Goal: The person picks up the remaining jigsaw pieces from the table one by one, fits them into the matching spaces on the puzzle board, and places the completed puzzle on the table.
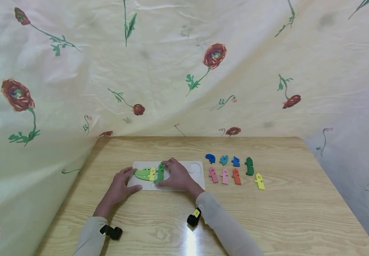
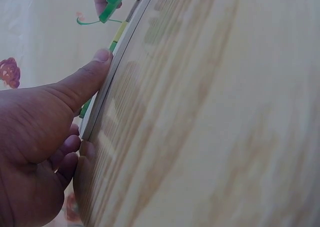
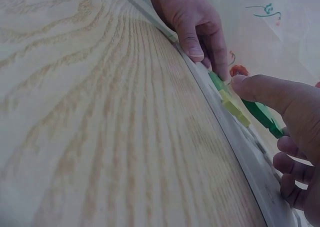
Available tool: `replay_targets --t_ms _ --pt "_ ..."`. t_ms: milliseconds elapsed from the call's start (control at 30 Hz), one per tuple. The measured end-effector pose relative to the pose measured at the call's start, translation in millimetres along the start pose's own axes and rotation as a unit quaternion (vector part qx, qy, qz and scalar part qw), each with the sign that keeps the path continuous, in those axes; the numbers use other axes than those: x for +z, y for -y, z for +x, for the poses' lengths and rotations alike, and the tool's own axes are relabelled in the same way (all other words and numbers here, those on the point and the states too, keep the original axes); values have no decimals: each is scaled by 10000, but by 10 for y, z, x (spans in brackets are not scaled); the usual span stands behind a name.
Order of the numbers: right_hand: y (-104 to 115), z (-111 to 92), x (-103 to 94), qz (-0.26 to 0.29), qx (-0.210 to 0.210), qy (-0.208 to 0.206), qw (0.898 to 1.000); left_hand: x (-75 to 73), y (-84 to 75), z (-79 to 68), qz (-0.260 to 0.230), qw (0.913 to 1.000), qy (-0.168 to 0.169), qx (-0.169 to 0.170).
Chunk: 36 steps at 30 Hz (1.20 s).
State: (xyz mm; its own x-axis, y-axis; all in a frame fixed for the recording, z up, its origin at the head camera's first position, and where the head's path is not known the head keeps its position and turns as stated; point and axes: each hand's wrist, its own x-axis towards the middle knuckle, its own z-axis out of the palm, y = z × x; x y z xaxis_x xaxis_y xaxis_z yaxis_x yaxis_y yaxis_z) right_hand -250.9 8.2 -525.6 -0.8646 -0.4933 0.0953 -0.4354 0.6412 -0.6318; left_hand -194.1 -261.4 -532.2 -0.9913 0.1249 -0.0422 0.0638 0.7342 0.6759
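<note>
A white puzzle board [image 1: 199,182] lies on the table in the head view. My left hand [image 1: 119,185] holds its left end, the thumb [image 2: 95,69] along the front edge and the fingers round the left side. In the board sit a green crocodile-head piece [image 1: 142,174] and, right beside it, a yellow piece [image 1: 152,174]. My right hand [image 1: 179,176] pinches a green puzzle piece [image 1: 160,172] between thumb and fingers, just right of the yellow one. In the right wrist view this green piece [image 3: 262,118] is tilted and raised above the board.
Right of the board lie loose pieces: dark blue [image 1: 210,158], teal [image 1: 224,160], blue [image 1: 235,161], dark green [image 1: 249,166], two pink ones, orange-red [image 1: 236,176] and yellow [image 1: 259,181]. A flowered cloth [image 1: 171,71] hangs behind and beside the wooden table [image 1: 152,227].
</note>
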Motion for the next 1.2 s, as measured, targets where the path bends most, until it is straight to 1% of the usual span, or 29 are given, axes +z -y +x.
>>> replay_targets --t_ms 400,667,1200 --pt "46 38 59 -143 0 79 9999 6 -1 -2 -66 10000 11 -3" --pt "61 70 96 -380 74 146 9991 6 10 2 -85 10000 -14 31" --pt "87 72 128 -470 194 244 9984 8 32 4 -78 10000 15 -31"
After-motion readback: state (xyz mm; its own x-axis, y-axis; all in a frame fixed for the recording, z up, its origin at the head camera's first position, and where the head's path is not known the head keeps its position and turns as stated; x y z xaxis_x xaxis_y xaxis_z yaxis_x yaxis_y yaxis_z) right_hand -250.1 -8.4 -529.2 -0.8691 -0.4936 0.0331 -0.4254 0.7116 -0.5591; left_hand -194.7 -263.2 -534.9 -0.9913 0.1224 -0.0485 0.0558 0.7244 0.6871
